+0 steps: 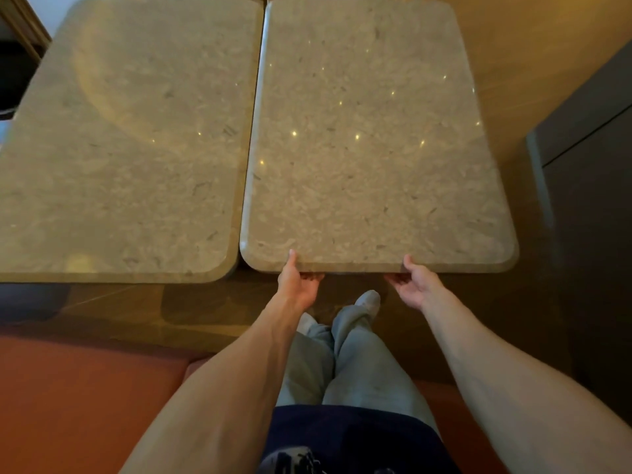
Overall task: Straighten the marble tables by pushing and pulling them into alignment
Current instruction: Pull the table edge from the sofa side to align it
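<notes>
Head view, looking down: the fingers (313, 276) of the left hand (297, 281) curl under the near edge of the right marble counter (372, 138), with the thumb lying on top of the slab, so the hand is closed on that edge. The right hand (415, 281) grips the same edge further right in the same way, thumb up on the stone and its fingers (393, 278) tucked beneath. Both bare forearms reach forward from the bottom of the picture, the hands well apart on the edge.

That counter has rounded corners and a polished, speckled beige top that reflects small points of light. Its left long side runs just beside the left marble counter (123, 138), with a thin gap between them that looks narrower at the near end than at the far end. The near edge of the left counter sits a little closer to the person than the one being held.

Below the hands are grey trousers (342, 357), a light sock (368, 299) on the wooden floor (205, 302), and a red-orange seat (85, 398) at lower left. A dark cabinet (588, 172) stands at the right.
</notes>
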Demonstrator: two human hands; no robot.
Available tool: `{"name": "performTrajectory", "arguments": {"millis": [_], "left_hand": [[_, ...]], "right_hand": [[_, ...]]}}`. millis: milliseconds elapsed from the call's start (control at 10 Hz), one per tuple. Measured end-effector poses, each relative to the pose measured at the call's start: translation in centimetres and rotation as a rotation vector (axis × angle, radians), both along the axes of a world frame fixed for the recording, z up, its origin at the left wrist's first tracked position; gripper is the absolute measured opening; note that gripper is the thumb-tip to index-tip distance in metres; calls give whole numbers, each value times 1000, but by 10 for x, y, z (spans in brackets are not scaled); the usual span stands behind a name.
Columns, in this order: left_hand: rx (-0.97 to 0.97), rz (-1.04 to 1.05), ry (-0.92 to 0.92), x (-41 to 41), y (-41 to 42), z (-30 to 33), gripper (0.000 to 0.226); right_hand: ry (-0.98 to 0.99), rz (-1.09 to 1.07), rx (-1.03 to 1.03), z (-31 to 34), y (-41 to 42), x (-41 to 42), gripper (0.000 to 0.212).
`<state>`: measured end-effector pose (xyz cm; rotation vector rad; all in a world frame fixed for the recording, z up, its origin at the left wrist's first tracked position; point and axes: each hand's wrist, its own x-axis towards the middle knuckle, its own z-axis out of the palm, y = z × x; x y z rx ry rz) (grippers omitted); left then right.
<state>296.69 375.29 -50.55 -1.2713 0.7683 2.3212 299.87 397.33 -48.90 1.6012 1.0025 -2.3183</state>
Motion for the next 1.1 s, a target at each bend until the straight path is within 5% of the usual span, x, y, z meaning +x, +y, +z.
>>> {"name": "performTrajectory", "arguments": {"millis": [600, 800, 900, 1000, 1100], "left_hand": [[96, 1, -27, 19, -7, 7, 51], [68, -31, -97, 15, -7, 19, 55], [-64, -217, -172, 7, -18, 25, 44], [-681, -985, -156, -8, -59, 43, 33], [-953, -1045, -28, -45, -61, 57, 27]], "right_hand": [[-8, -11, -64, 4, -1, 18, 45], [-81, 53, -128, 7, 8, 10, 28], [-192, 324, -53, 15, 20, 9, 37], [-346, 950, 98, 45, 45, -4, 40], [-210, 1045, 217, 61, 53, -33, 33]]}}
